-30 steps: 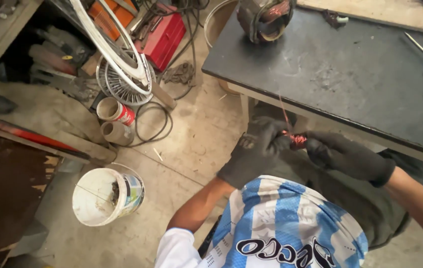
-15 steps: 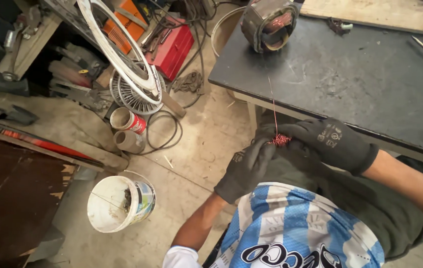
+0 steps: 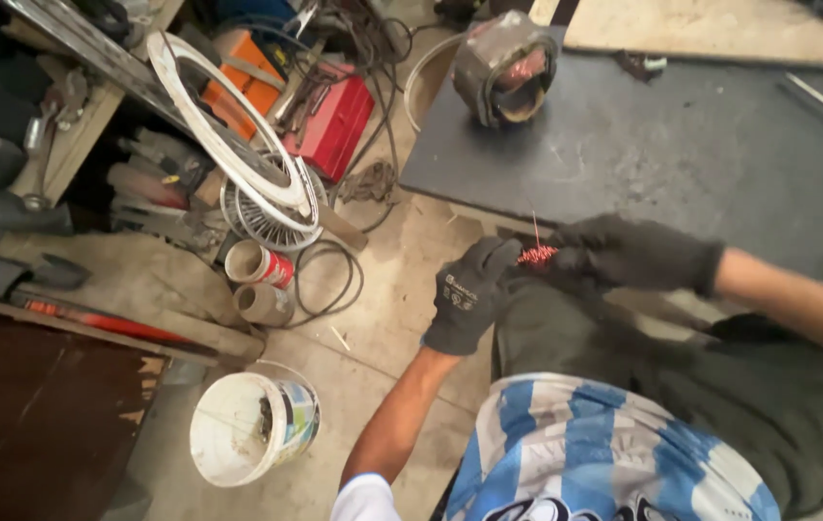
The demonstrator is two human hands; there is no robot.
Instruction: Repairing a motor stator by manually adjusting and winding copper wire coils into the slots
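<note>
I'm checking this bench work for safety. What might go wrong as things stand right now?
The small red wire coil is pinched between the gloved left hand and gloved right hand off the dark tabletop; if it slips, it may drop among the floor clutter. Its thin upright strand looks easy to kink. The grey motor stator sits close to the table corner.

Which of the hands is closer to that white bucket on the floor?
The left. The left hand is above and to the right of the white bucket, over the floor. The right hand is farther right, by the dark table edge, pinching a small red coil.
</note>
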